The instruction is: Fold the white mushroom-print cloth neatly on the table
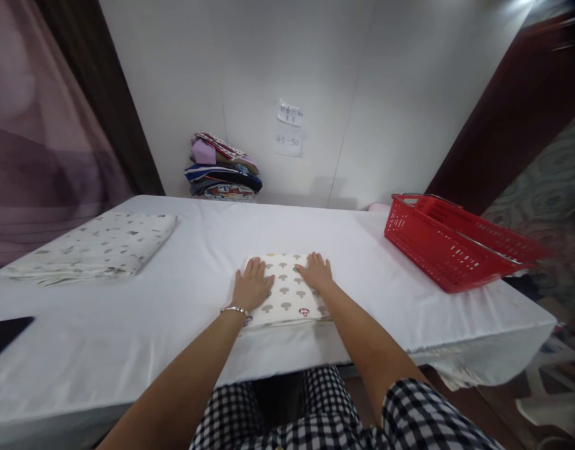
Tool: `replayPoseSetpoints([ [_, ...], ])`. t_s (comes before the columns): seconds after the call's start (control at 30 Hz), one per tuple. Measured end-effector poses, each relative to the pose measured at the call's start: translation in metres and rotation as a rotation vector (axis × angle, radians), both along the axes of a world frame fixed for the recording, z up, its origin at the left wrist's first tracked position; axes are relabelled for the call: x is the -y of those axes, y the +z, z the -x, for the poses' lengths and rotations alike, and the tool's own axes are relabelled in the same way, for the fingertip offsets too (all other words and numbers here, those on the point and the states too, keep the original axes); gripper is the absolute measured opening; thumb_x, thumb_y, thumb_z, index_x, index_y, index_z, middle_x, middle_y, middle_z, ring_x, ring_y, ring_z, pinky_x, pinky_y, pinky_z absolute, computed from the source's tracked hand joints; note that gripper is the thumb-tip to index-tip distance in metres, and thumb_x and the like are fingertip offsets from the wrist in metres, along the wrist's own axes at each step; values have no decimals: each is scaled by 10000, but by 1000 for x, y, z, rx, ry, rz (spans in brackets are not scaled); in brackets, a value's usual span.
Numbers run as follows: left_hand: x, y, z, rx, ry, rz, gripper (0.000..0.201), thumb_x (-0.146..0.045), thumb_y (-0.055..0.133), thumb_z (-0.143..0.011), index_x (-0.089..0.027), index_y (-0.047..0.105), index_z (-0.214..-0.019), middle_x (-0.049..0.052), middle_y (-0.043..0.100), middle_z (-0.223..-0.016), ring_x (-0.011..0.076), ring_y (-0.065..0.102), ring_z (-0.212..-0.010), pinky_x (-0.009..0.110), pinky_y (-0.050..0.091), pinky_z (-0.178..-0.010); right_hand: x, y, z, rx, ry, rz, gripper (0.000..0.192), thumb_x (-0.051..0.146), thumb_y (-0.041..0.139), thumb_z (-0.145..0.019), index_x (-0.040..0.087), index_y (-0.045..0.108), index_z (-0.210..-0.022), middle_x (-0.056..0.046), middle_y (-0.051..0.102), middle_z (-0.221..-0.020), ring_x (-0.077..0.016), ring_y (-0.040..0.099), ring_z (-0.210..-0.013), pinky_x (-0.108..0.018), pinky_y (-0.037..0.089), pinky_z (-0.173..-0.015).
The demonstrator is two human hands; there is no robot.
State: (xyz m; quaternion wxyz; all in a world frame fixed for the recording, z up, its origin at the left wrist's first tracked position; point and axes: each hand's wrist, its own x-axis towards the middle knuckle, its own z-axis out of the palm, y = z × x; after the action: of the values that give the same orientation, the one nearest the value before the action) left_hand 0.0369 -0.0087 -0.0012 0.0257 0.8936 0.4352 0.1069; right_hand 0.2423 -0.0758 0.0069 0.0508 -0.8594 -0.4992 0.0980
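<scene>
head view: left hand (251, 284) and right hand (317, 271) lie flat, fingers spread, gripping nothing, pressing a folded mushroom-print cloth (287, 294) at lower centre on the white table (128, 325). red basket (449, 247) sits at right.

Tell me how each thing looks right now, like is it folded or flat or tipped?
Mushroom-print cloth: folded into a square, flat on the table.
Left hand: open, palm down on the cloth.
Right hand: open, palm down on the cloth.
Spotted cloth: folded, lying flat at the far left.
Red basket: upright at the table's right edge, looks empty.
Stack of clothes: folded, piled against the wall.
</scene>
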Motion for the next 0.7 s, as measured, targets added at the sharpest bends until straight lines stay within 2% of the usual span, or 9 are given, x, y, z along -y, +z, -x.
replayPoseSetpoints([
  [0.1,-1,-1,0,7,-7,-11,557,-424,277,-902,-168,366,-1388,101,255,-1504,280,156,-1395,554,244,-1060,0,7,3,5,-38,21,807,629,169,-875,76,144,-1463,-114,81,-1536,-247,29,-1411,-481,21,-1106],
  [0.2,-2,-4,0,15,-9,-36,565,-422,276,-901,-145,368,-1384,111,252,-1503,277,158,-1393,557,247,-1055,3,11,23,32,-21,-23,817,623,211,-877,45,172,-1453,-151,96,-1528,-272,23,-1409,-485,-8,-1106],
  [0.23,-2,-5,0,16,-9,-42,567,-423,277,-901,-142,368,-1385,113,250,-1503,275,159,-1393,554,247,-1056,6,10,34,37,16,-60,812,622,221,-878,48,183,-1452,-154,101,-1527,-273,25,-1409,-479,-13,-1108],
  [0.3,-3,-6,0,11,-9,-45,568,-427,283,-902,-147,364,-1389,114,245,-1505,274,157,-1393,546,246,-1058,14,6,56,11,179,-135,777,615,216,-887,87,191,-1456,-127,108,-1531,-249,45,-1411,-445,3,-1117],
  [0.37,-3,-7,0,3,-5,-40,566,-429,288,-902,-160,356,-1396,111,238,-1508,275,154,-1395,540,242,-1061,24,1,72,-40,338,-149,744,612,208,-894,120,213,-1452,-109,142,-1529,-232,68,-1411,-435,41,-1119],
  [0.4,-3,-6,0,0,-2,-35,566,-429,289,-902,-165,352,-1399,109,235,-1510,275,153,-1395,537,240,-1063,29,-2,75,-51,366,-147,735,614,211,-894,130,228,-1448,-107,151,-1528,-230,76,-1411,-436,51,-1118],
  [0.53,-1,-4,0,4,5,-1,568,-430,282,-902,-171,343,-1403,105,228,-1513,273,150,-1395,537,234,-1065,47,-4,59,-25,268,-111,737,619,235,-890,127,254,-1439,-110,170,-1523,-232,82,-1410,-434,49,-1118],
  [0.7,-1,2,0,48,-8,-4,532,-420,301,-901,-197,376,-1378,101,272,-1497,269,170,-1389,530,239,-1063,61,-2,33,16,133,-92,743,603,227,-893,121,196,-1457,-95,134,-1530,-221,57,-1412,-448,30,-1114],
])
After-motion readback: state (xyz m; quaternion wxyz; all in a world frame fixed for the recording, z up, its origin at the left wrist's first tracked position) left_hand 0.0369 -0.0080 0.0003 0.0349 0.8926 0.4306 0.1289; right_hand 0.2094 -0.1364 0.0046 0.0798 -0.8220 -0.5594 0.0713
